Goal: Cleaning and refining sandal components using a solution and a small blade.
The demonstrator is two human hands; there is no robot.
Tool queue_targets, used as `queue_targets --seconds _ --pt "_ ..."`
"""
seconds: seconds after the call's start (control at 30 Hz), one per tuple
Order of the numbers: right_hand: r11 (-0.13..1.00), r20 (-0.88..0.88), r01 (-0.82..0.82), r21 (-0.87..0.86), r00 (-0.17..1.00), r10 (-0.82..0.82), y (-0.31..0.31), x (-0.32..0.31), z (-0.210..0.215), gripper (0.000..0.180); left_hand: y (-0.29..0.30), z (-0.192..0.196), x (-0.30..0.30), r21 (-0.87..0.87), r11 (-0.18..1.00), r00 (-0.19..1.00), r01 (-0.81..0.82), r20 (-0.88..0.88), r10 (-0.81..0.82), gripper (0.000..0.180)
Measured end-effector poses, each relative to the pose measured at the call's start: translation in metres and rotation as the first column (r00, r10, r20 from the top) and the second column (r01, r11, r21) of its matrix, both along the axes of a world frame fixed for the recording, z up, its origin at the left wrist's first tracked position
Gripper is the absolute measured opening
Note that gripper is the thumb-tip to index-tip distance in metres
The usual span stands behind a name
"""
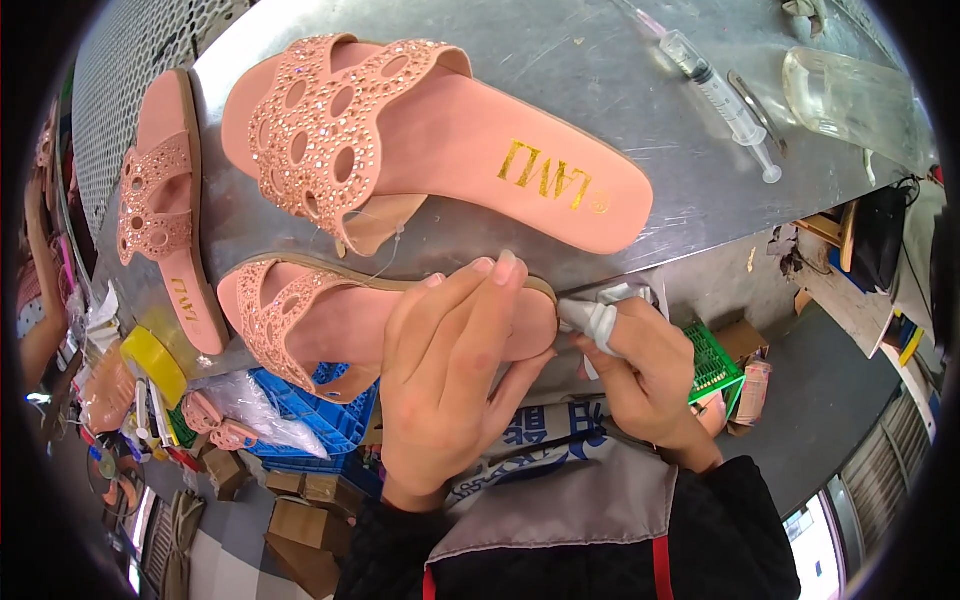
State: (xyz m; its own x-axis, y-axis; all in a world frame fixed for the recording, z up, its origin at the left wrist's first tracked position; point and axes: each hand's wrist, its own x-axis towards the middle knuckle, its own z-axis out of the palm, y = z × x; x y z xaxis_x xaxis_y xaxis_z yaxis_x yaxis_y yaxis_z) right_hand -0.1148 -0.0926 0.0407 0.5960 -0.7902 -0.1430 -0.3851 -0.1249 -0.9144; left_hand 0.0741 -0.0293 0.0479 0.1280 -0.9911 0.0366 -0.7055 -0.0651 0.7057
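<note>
A pink slide sandal [340,325] with a rhinestone-studded, cut-out upper lies near the table's front edge, its heel toward my right. My left hand [440,385] is closed around its heel half, fingers across the insole and thumb by the near edge. Beside the heel tip, my right hand [645,370] is pinched, with a greyish-white cloth-like wrap [598,325] around a fingertip. Whether the wrap touches the sole edge I cannot tell. Just beyond rests a second pink sandal [440,140], insole up, with gold lettering; a third sandal [165,205] lies at the left.
At the back right of the metal table [590,60] are a syringe [715,95], a thin metal tool [758,115] and a clear plastic container [850,105]. A yellow tape roll [155,365], blue crates [340,420] and cardboard boxes [305,545] are lower left. A green basket [712,365] stands right.
</note>
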Motion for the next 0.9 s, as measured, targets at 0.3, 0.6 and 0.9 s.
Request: queue_targets --seconds 0.3,0.6,0.9 --pt "0.982 -0.146 -0.156 -0.103 0.979 0.140 -0.012 0.014 0.011 0.052 -0.005 0.007 0.000 0.040 0.999 1.000 -0.018 -0.008 0.018 0.083" --pt "0.970 -0.175 -0.221 -0.099 0.964 0.202 0.017 -0.006 -0.007 0.038 -0.006 0.009 0.001 0.089 0.996 1.000 -0.002 0.001 0.001 0.082" --pt "0.999 0.050 -0.038 -0.031 0.998 0.040 -0.009 -0.009 -0.002 0.034 0.000 0.007 0.008 0.046 0.993 0.994 0.106 0.016 -0.107 0.094"
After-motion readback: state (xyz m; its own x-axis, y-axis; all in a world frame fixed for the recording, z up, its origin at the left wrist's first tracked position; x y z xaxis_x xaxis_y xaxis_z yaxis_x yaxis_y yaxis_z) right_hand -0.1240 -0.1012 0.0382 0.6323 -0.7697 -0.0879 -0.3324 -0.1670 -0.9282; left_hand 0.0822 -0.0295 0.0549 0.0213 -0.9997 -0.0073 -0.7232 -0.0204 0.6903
